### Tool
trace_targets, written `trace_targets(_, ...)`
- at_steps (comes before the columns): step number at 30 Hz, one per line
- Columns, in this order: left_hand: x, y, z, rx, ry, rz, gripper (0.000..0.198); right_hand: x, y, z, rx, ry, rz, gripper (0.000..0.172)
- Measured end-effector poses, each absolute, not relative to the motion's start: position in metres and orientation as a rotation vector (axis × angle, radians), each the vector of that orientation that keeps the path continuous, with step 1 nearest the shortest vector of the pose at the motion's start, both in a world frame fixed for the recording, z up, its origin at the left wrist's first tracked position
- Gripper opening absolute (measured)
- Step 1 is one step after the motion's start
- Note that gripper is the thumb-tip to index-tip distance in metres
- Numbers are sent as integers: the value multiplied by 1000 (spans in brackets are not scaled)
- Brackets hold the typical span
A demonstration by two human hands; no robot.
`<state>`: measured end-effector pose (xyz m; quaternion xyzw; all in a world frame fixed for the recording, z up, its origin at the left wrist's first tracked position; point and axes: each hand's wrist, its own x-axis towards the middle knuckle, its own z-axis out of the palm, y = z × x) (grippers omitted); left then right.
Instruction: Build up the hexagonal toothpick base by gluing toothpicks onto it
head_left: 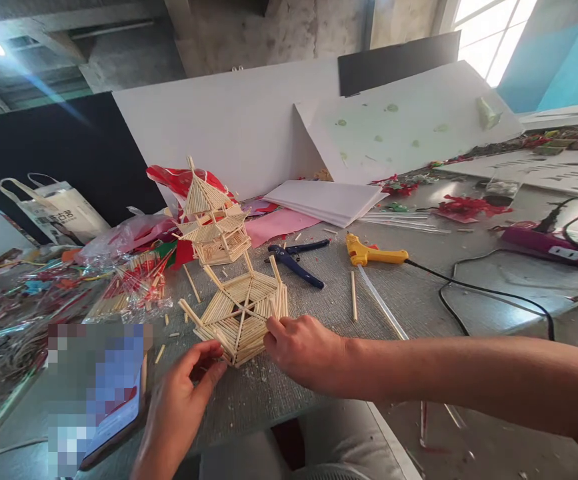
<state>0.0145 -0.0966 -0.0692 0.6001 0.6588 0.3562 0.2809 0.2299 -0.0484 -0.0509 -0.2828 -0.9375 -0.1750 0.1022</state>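
Observation:
A hexagonal wooden-stick model [259, 293], with spokes meeting in the middle and short sticks rising at its corners, sits on the table before me. My left hand [193, 373] has its thumb and fingers closed on the model's near-left corner. At the near-right side, my right hand [301, 348] pinches a short wooden stick [273, 308] upright against the edge. Behind it stands a tiered stick pagoda [213, 223] with a pointed roof. Dark blue cutting pliers [296, 261] lie open beyond the model. A yellow hot glue gun [379, 255] rests to their right.
A glue stick [381, 303] extends from the gun, near a loose wooden stick [353, 297]. The gun's black cord runs right toward a purple power strip [553, 243]. A phone or tablet [113, 400] lies at left. Wrapped stick bundles [136, 283] and white boards [323, 200] stand farther back.

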Motion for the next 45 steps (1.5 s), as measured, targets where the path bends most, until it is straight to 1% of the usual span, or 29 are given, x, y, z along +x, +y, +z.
trace_targets(6, 22, -88, -69, 1703, 1733, 899, 32, 228, -48, -52, -806, -2749, -573, 10)
trace_targets(14, 22, -86, -73, 1669, 1686, 927, 34, 227, -47, -55, -814, -2771, -576, 9)
trace_targets(21, 30, -81, -71, 1610, 1601, 1004, 29, 226, -46, -57, -838, -2770, -562, 9)
trace_targets(23, 30, -80, -70, 1624, 1594, 1009, 31, 226, -46, -57, -844, -2769, -567, 9)
trace_targets(25, 30, -84, -66, 1658, 1669, 1007, 37, 227, -45, -57, -834, -2765, -576, 9)
trace_targets(27, 31, -93, -61, 1701, 1857, 1073, 42, 228, -45, -57, -809, -2770, -584, 9)
trace_targets(29, 34, -106, -59, 1794, 2052, 1225, 37, 228, -45, -56, -781, -2779, -591, 9)
trace_targets(31, 41, -117, -59, 2026, 2099, 1315, 26, 228, -45, -56, -775, -2777, -600, 11)
trace_targets(33, 52, -122, -64, 2308, 2060, 1209, 20, 227, -45, -56, -775, -2766, -603, 10)
trace_targets(35, 64, -119, -69, 2475, 2097, 959, 20, 227, -44, -56, -762, -2757, -604, 8)
trace_targets(37, 76, -112, -71, 2518, 2204, 703, 22, 226, -44, -56, -739, -2761, -600, 8)
trace_targets(39, 84, -106, -71, 2508, 2296, 533, 24, 226, -43, -55, -721, -2775, -598, 9)
trace_targets(41, 89, -102, -70, 2485, 2339, 469, 24, 225, -42, -55, -706, -2791, -599, 9)
trace_targets(45, 91, -99, -67, 2446, 2334, 463, 23, 227, -42, -54, -705, -2766, -604, 9)
